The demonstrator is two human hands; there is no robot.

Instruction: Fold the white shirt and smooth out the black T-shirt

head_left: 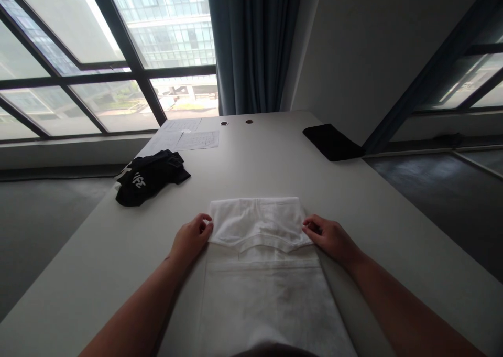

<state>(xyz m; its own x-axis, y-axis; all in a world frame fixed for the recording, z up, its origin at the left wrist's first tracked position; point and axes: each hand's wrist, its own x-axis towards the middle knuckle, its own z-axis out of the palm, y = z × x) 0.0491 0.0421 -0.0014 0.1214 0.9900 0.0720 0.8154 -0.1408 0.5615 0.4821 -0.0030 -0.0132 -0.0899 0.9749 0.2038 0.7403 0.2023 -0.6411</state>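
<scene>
I see the folded white garment (pixel 257 289) lying flat on the white table (pixel 255 165), right in the middle and close to the person. Its far end is doubled over into a flap with a wavy edge, and a straight seam runs across just below that. I have the left hand (pixel 192 236) at the left side of the flap and the right hand (pixel 328 236) at the right side. Both hands are curled, with thumb and fingers close together and the tips touching the cloth; I can't tell if they pinch it. Farther off on the left, I see a crumpled black garment (pixel 163 171) with white letters, near some papers (pixel 198 140). A flat black pad (pixel 334 143) lies by the table's right edge. A blue curtain (pixel 253 42) hangs behind, beside a big window (pixel 176 26).
</scene>
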